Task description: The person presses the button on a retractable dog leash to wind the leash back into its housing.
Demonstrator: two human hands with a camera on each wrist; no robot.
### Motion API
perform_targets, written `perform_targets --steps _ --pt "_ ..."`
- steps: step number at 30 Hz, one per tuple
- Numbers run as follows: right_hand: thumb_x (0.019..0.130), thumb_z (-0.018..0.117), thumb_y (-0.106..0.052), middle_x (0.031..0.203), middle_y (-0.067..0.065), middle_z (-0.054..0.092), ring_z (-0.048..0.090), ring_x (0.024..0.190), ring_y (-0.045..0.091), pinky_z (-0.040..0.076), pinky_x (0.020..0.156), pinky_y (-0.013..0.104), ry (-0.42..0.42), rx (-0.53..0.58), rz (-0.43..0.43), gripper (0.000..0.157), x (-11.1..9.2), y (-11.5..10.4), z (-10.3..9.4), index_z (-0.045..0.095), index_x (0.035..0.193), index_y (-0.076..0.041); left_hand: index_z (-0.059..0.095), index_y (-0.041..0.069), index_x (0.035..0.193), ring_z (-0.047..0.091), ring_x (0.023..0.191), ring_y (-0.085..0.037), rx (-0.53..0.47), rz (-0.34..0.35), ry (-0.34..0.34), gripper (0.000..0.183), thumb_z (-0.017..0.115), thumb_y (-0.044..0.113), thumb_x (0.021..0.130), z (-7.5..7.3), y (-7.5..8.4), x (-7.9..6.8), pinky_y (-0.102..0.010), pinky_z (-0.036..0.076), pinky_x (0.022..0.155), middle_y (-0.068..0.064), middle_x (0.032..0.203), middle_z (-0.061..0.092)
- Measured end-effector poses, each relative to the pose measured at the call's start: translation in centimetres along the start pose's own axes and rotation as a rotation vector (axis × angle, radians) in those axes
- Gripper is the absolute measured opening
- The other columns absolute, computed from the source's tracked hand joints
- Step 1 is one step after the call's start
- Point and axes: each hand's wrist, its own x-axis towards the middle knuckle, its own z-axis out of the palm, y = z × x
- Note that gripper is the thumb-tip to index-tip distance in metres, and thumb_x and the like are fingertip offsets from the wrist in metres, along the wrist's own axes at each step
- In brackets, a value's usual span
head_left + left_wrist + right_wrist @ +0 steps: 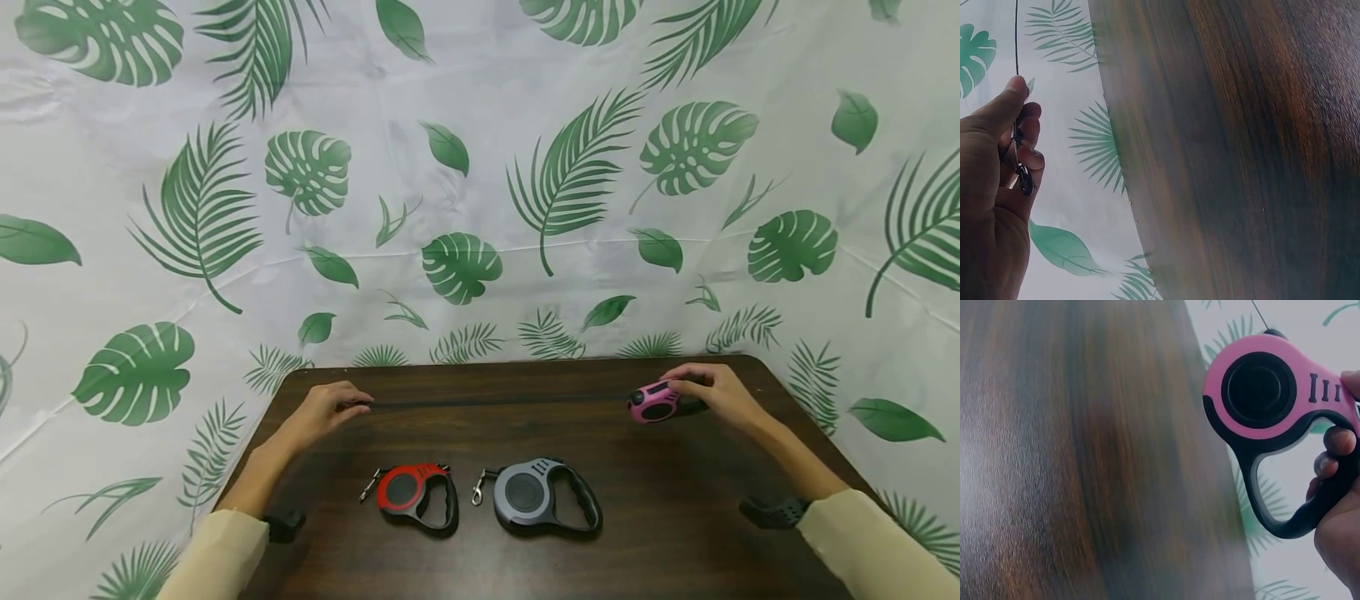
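My right hand (712, 392) grips the black handle of a pink retractable dog leash (655, 403), its fingers wrapped through the loop in the right wrist view. From the leash's case a thin black cord (495, 405) runs taut leftward above the table. At its far end my left hand (327, 410) pinches the cord between thumb and fingers, and the dark metal clip (1024, 178) hangs against the fingers in the left wrist view. On the table between the hands lie a red retractable leash (401, 490) and a grey retractable leash (523, 493), untouched.
The dark wooden table (660, 508) has rounded back corners. A white cloth with green leaves (480, 192) hangs behind it and shows along both sides. Small metal clips lie at the left ends of the red and grey leashes.
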Motion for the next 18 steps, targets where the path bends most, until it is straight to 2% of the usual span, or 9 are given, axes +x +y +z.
perform_targets --steps 5,13,18 --pt "0.108 0.064 -0.020 0.106 -0.002 0.075 0.066 0.096 0.011 0.051 0.085 0.025 -0.008 0.041 -0.007 0.028 0.2 -0.4 0.6 0.072 0.122 0.002 0.079 -0.004 0.099 0.065 0.070 -0.010 -0.013 -0.003 -0.006 0.022 0.085 -0.011 0.079 0.2 0.2 0.2 -0.027 0.053 0.057 -0.011 0.088 0.074" --pt "0.107 0.065 -0.017 0.105 -0.003 0.076 0.066 0.096 0.009 0.051 0.085 0.024 -0.010 0.004 -0.060 0.022 0.4 -1.0 1.4 0.075 0.119 -0.002 0.079 -0.002 0.102 0.067 0.073 -0.012 -0.026 -0.025 -0.025 0.020 0.084 -0.007 0.083 0.6 0.7 0.7 -0.029 0.055 0.060 -0.010 0.091 0.075" --pt "0.107 0.063 -0.015 0.107 0.002 0.076 0.068 0.097 0.009 0.052 0.085 0.022 -0.021 0.019 -0.087 0.022 0.7 -1.1 1.7 0.075 0.120 -0.001 0.079 -0.002 0.103 0.067 0.074 -0.011 -0.042 -0.043 -0.049 0.019 0.083 -0.007 0.085 0.8 0.9 1.1 -0.028 0.056 0.061 -0.009 0.092 0.075"
